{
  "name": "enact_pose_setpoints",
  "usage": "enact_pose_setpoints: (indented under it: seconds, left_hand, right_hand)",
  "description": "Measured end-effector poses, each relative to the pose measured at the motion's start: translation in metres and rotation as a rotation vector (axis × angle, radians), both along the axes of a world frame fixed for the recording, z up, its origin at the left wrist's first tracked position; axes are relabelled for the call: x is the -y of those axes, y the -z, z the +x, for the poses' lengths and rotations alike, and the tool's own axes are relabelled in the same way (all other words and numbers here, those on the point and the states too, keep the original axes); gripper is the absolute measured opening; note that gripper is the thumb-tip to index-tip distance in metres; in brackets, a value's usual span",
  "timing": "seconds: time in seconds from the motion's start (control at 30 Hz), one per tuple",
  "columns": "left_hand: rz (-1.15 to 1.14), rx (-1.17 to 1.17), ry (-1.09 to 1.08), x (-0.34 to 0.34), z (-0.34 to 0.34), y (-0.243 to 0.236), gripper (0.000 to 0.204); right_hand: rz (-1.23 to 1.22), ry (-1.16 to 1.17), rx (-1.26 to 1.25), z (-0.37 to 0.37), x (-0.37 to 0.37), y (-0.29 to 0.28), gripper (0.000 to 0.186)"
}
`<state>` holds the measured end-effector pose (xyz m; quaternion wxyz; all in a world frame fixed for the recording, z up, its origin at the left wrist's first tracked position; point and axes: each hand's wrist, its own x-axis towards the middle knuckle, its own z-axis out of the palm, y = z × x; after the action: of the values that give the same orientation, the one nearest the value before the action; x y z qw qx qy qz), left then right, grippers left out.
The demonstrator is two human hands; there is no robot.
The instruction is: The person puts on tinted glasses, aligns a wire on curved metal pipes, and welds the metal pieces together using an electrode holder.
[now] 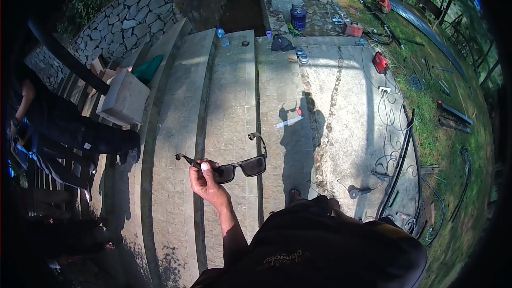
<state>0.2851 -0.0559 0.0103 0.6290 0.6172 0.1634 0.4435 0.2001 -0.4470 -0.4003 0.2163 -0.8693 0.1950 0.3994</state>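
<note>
My left hand (pixel 208 181) holds black sunglasses (pixel 253 166) up by one arm of the frame, thumb on top, with both temples unfolded and the dark lenses hanging to the right. Beneath them are pale tiled steps (pixel 229 101). A sliver of my right hand or forearm (pixel 335 207) shows beside my dark clothing at lower right; its fingers are hidden. My shadow falls on the paving beyond, near a white strip (pixel 288 122) and a small red object (pixel 299 111).
Another person in dark clothes (pixel 85 138) is at left, beside a concrete block (pixel 124 98). Cables and hoses (pixel 401 165), an angle grinder (pixel 357 191) and a red machine (pixel 381 63) lie at right. A water bottle (pixel 222 37) stands up ahead. A crouching person (pixel 384 2) is far back.
</note>
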Motion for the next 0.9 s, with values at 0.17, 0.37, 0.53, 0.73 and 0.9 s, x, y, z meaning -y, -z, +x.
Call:
enact_pose_setpoints:
  seconds: [0.17, 0.37, 0.53, 0.73, 0.9]
  left_hand:
    - [0.012, 0.034, 0.085, 0.023, 0.037, -0.010, 0.017]
    - [0.052, 0.047, 0.210, 0.055, 0.078, -0.011, 0.016]
    - [0.070, 0.027, 0.348, 0.095, 0.123, -0.010, 0.017]
    - [0.138, 0.017, 0.537, 0.147, 0.177, -0.016, 0.020]
    - [0.133, 0.017, 0.675, 0.178, 0.230, -0.012, 0.020]
  right_hand:
    - [-0.033, 0.012, 0.127, 0.038, -0.001, -0.049, 0.023]
    - [0.002, 0.136, 0.435, 0.053, 0.010, -0.045, 0.033]
    - [0.079, 0.393, 0.421, 0.046, 0.043, -0.008, 0.030]
    - [-0.103, 0.530, 0.501, 0.008, 0.052, -0.023, 0.022]
    - [-0.150, 0.970, 0.319, -0.017, 0.045, -0.046, 0.025]
